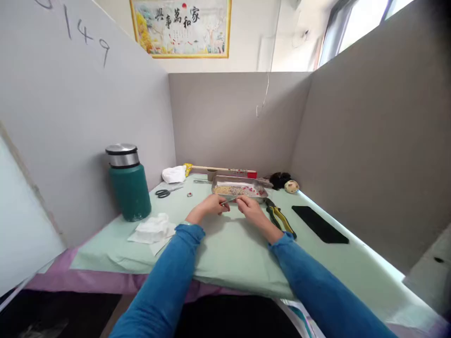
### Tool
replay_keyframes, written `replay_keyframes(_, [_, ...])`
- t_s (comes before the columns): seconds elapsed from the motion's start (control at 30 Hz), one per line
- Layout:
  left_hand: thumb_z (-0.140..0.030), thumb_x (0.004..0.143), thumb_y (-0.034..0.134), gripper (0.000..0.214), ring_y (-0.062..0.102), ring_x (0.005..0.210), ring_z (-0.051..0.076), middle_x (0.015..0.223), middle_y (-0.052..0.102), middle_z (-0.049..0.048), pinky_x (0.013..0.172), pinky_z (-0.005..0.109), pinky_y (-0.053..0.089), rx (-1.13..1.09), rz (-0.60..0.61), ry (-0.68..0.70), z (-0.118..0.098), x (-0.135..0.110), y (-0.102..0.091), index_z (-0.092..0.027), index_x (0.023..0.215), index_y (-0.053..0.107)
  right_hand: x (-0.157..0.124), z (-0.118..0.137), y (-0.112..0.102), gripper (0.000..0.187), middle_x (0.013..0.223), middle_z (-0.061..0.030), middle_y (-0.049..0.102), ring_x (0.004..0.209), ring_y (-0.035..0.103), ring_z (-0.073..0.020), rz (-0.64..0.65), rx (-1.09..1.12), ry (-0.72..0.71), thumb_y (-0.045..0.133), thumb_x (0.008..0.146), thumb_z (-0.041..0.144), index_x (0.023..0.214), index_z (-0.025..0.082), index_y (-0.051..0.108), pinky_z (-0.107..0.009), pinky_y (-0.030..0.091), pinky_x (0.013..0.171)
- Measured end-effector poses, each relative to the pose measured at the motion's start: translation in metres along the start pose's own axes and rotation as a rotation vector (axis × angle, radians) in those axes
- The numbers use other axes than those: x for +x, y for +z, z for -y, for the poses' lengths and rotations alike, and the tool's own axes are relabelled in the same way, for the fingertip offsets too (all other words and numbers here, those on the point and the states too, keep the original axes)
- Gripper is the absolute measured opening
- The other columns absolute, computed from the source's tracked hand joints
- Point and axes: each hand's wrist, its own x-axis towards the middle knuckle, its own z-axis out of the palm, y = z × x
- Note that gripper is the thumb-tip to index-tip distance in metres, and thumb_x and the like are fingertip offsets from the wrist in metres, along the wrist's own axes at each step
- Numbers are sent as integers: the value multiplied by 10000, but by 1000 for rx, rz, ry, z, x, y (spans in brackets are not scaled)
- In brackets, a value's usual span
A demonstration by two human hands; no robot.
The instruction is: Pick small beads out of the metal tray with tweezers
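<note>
My left hand (213, 204) is closed, its fingers wrapped round a slim metallic tool (229, 201) that points toward the right. My right hand (251, 208) pinches at the far end of that tool; whatever sits between its fingertips is too small to make out. Both hands are just in front of a shallow metal tray (243, 179). Small beads (229, 190), golden at the left and red and pink at the right, lie in it. Pliers (280, 217) with yellow-and-black handles rest beside my right wrist.
At left stand a green bottle (129, 190), crumpled tissues (155, 228) and black-handled scissors (164, 193). Behind the tray lies a wooden stick (211, 168). To the right are a black flat strip (319, 224) and a round patterned object (291, 187). Grey partitions (239, 122) enclose the table.
</note>
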Motion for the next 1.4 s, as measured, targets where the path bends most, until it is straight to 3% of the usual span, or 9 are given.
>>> replay_keyframes(0.57, [-228, 686, 543, 283, 544, 594, 136, 598, 637, 14, 585, 228, 388, 78, -53, -20, 1, 1, 3, -162, 888, 729, -3, -5, 3, 286, 737, -38, 631, 644, 515, -170, -86, -258, -63, 394, 873, 341, 895, 200, 642, -270, 328, 618])
replay_keyframes(0.77, [-225, 690, 542, 274, 538, 581, 126, 562, 603, 6, 574, 216, 377, 31, -43, 0, -1, -1, 1, -169, 885, 727, -2, 8, -2, 239, 596, 3, 485, 571, 430, -135, -34, 66, 53, 444, 817, 347, 780, 176, 607, -258, 311, 552])
replay_keyframes(0.9, [-250, 693, 551, 273, 527, 579, 122, 563, 589, 2, 571, 216, 378, -33, -23, 26, -1, -2, 0, -171, 888, 724, -3, 16, -5, 220, 521, 58, 327, 456, 256, -84, 48, 362, 192, 508, 776, 386, 762, 173, 564, -234, 184, 443])
replay_keyframes(1.03, [-268, 695, 550, 279, 511, 575, 121, 565, 582, -1, 573, 224, 379, -57, -7, 59, -1, -3, 0, -162, 889, 720, -5, 20, -11, 247, 519, 95, 223, 439, 132, -55, 179, 603, 323, 568, 752, 398, 823, 163, 550, -222, 81, 429])
replay_keyframes(1.4, [-265, 711, 534, 285, 511, 586, 119, 587, 602, 1, 584, 224, 382, -35, -9, 121, -2, -5, -1, -162, 903, 719, -3, 8, -19, 226, 531, 106, 152, 453, 92, -49, 372, 898, 445, 614, 764, 350, 835, 152, 533, -198, 67, 409])
